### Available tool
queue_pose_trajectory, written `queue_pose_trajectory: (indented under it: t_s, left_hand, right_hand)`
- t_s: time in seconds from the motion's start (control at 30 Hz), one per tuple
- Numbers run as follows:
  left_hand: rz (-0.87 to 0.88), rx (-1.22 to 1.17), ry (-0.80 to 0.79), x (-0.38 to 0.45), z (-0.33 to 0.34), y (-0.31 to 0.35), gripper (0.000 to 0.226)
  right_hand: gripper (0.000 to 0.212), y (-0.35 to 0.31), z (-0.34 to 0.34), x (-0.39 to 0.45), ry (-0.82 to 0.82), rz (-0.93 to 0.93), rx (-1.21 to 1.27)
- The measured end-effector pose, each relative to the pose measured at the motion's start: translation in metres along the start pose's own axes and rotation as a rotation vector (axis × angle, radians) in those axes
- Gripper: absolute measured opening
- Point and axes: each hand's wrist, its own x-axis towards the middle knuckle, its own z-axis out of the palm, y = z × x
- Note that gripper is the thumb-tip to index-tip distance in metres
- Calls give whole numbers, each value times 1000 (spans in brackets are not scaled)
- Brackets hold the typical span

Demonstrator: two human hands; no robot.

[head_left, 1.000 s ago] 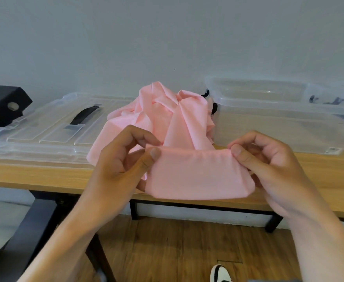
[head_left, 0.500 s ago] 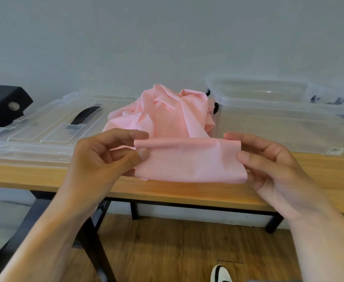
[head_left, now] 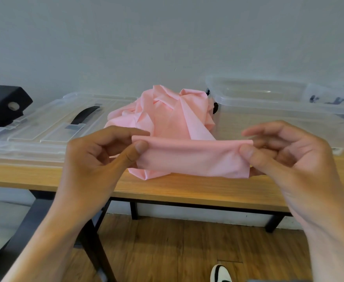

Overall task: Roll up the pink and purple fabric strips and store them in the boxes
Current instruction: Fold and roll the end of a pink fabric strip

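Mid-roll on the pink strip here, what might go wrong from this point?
1. The left hand and right hand only pinch the ends of the rolled edge of the pink fabric strip; its unsupported middle may loosen or roll unevenly.
2. The rest of the strip lies crumpled in a heap, so creases may get wound in.
3. The roll sits near the front edge of the wooden table; a slack end might slip off.

Wooden table on black metal legs, against a grey wall. Wood-plank floor below. Black-and-white shoe at bottom edge. Black object far left.
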Motion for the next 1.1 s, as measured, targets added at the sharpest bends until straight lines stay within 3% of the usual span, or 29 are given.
queue_pose_trajectory:
  t_s: [0.13,0.3,0.6,0.9,1.1]
  left_hand:
    - [26,0,8,0,2,-1,19]
    - [-16,-45,-40,0,0,-4,33]
    - [9,24,-86,-3,14,-7,16]
    - [28,-3,-39,-8,18,-7,18]
    - [40,-25,-76,-7,16,-6,22]
  right_hand:
    - [16,4,1,2,12,9,102]
    - [30,6,-6,5,-55,53,179]
    - [15,11,-7,4,79,-187,-239]
    - [2,12,-6,5,8,-155,-45]
    - [24,13,-8,8,45,-114,72]
